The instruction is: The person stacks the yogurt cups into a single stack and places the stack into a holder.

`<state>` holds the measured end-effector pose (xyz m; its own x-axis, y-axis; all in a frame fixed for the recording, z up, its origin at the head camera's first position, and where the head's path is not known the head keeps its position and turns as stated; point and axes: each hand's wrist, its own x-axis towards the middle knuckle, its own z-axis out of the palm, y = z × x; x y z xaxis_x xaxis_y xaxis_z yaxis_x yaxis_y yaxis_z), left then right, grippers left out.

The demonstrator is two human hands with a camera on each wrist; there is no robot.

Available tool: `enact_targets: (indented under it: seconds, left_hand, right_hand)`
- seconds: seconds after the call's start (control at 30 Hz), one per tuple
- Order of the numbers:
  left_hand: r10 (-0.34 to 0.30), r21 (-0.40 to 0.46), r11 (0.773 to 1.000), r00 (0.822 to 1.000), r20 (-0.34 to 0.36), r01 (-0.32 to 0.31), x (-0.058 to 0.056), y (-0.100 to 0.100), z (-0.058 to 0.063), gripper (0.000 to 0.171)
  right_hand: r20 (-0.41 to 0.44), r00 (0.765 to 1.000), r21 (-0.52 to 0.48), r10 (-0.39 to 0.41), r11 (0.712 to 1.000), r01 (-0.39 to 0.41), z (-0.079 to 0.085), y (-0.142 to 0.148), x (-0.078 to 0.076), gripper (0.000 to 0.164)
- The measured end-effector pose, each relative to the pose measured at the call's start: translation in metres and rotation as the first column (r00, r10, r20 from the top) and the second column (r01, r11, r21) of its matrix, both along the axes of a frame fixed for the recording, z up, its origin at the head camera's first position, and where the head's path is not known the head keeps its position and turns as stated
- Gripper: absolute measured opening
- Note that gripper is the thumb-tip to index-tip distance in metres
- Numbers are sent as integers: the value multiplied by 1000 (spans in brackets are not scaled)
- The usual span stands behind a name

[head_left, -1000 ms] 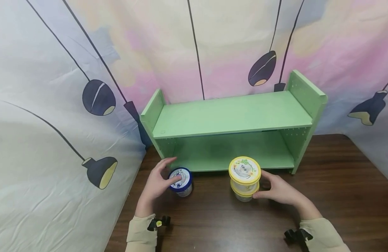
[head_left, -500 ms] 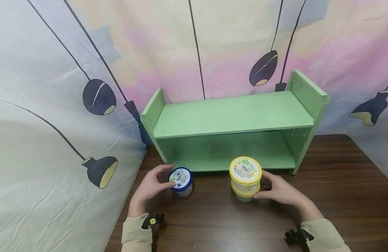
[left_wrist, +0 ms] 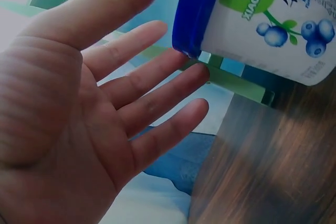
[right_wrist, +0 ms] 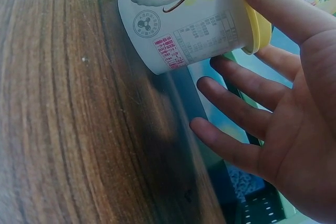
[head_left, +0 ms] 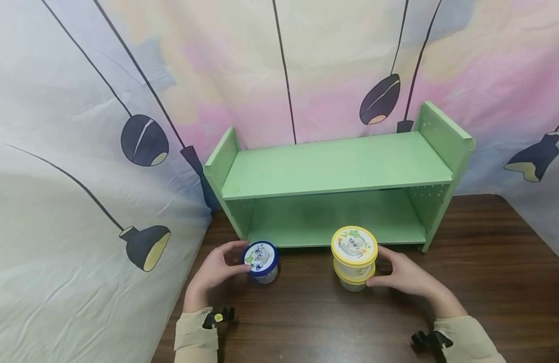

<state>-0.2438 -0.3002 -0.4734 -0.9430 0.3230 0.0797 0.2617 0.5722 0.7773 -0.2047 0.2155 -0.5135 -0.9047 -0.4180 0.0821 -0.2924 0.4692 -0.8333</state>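
A small tub with a blue lid (head_left: 261,257) stands upright on the table, left of centre. Blueberries are printed on its white side (left_wrist: 278,30) in the left wrist view. My left hand (head_left: 211,272) is at its left edge, thumb at the lid and the other fingers loosely spread. To the right, a yellow-lidded tub (head_left: 354,245) is stacked on a second yellow-lidded tub (head_left: 352,285). My right hand (head_left: 404,275) rests against the right side of this stack. Its thumb lies by the lower lid, while the other fingers (right_wrist: 231,106) extend relaxed in the right wrist view.
Behind the tubs stands a green two-tier shelf (head_left: 334,169) with raised side panels, close to the patterned cloth backdrop (head_left: 334,60). The dark brown wooden table (head_left: 316,327) spreads in front and to the right.
My left hand has drawn back to the left, its thumb sliding from the top of the blue lid to its edge. The right hand and the stacked tubs have stayed put.
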Motion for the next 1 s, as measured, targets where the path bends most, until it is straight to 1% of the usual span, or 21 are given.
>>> enact_targets:
  seconds: [0.13, 0.3, 0.4, 0.63, 0.8, 1.0]
  left_hand:
    - [-3, -12, 1000, 999, 34, 3, -1, -2, -3, 73]
    - [-6, -25, 1000, 998, 64, 8, 0, 0, -4, 78]
    - [-23, -27, 999, 998, 63, 25, 1, 1, -5, 80]
    - [-64, 7, 998, 994, 89, 63, 0, 4, -8, 88]
    - [-91, -12, 996, 991, 97, 92, -1, 7, -10, 94]
    - [-95, -38, 994, 992, 88, 99, -2, 10, -12, 99]
  right_hand:
    - [-3, 1000, 3, 0, 1000, 0, -1, 0, 0, 102]
    - [-2, 1000, -3, 6, 1000, -6, -2, 0, 0, 100]
    - [-1, 1000, -8, 8, 1000, -8, -1, 0, 0, 100]
    - [-2, 1000, -5, 3, 1000, -3, 1, 0, 0, 99]
    - [-4, 1000, 3, 1, 1000, -1, 0, 0, 0, 100]
    - [-5, 1000, -1, 2, 1000, -2, 0, 0, 0, 100]
